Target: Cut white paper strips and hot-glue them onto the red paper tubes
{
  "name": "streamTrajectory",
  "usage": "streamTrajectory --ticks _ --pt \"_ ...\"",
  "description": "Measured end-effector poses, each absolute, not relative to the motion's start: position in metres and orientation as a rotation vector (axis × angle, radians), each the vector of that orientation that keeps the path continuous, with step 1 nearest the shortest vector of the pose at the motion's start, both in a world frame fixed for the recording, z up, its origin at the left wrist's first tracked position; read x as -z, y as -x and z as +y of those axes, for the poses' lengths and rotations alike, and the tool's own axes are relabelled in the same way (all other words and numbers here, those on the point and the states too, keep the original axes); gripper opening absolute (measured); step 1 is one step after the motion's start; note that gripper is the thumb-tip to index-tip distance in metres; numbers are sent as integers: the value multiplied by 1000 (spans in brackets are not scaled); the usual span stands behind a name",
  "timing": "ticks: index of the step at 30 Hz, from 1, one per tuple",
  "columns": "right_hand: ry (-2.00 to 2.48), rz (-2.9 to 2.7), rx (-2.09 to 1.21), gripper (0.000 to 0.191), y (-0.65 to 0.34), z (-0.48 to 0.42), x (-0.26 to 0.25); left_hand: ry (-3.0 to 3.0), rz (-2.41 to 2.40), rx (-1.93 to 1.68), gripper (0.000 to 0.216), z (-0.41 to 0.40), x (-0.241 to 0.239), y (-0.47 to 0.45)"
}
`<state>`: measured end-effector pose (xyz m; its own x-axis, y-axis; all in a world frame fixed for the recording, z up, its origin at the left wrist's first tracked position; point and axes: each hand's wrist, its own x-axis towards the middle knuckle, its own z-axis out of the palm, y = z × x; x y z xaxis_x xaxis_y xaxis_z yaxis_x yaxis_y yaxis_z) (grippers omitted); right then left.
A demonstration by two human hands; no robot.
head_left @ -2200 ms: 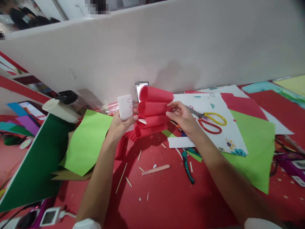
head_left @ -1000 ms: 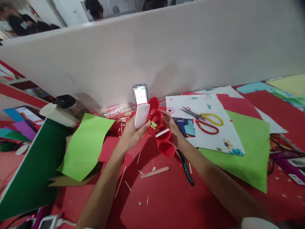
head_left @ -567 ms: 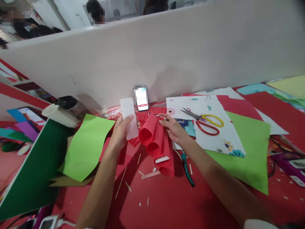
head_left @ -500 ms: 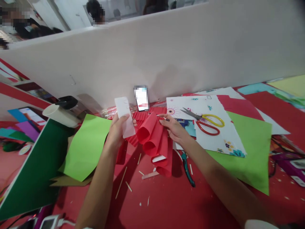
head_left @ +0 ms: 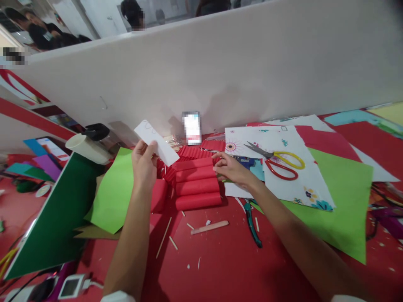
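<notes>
My left hand (head_left: 144, 161) grips a strip of white paper (head_left: 159, 144), pinched between thumb and fingers and tilted down to the right. Red paper bent into several rounded folds (head_left: 198, 186) lies on the table between my hands. At its right end is my right hand (head_left: 231, 168), with its fingers loosely bent and apart, close to the upper folds; I cannot tell whether they touch. Behind the folds lie finely pleated red paper strips (head_left: 192, 152). Another red paper piece (head_left: 158, 195) sits beside my left wrist.
Scissors (head_left: 270, 158) rest on patterned white paper (head_left: 245, 138) at the right. Green-handled pliers (head_left: 252, 224) and thin sticks (head_left: 163, 238) lie in front. A phone (head_left: 192, 129) leans on the white partition (head_left: 220, 75). Green paper (head_left: 113, 188) and a green board (head_left: 53, 222) stand left.
The folded red paper has gone from my right hand down onto the table. My left hand has moved left, and the white strip has turned to a slant.
</notes>
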<state>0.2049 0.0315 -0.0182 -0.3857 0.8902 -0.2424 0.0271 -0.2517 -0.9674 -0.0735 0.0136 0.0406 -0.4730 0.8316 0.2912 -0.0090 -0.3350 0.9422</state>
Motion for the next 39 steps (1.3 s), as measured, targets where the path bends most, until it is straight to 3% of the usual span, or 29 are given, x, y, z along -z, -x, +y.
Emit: streamTrajectory --ticks 5,12,17,20,24,28,34,39 --pt "1103 -1765 -1279 25 -224 36 -5 -1182 1261 -1741 84 6 -40 50" --pt "1085 -1973 -1168 42 -241 25 -41 -1348 1204 -1350 40 -3 -27 9" --pt "1136 -2390 -779 53 -242 16 -42 -1390 1220 -1162 36 -11 -15 -15" --pt "1163 -2519 -612 43 -244 15 -42 -1530 1257 -1118 29 -12 -11 -19" --pt "1412 -2638 -647 29 -260 16 -39 -1637 1238 -1071 31 -11 -12 -13" --pt "1726 -2655 -635 34 -274 17 -20 -1643 1239 -1064 35 -10 -14 -5" --pt "1655 -2626 -364 39 -254 8 15 -1670 1234 -1082 32 -10 -15 -3" --pt "1708 -2652 -428 30 -225 2 20 -1717 1248 -1034 29 -12 -19 -7"
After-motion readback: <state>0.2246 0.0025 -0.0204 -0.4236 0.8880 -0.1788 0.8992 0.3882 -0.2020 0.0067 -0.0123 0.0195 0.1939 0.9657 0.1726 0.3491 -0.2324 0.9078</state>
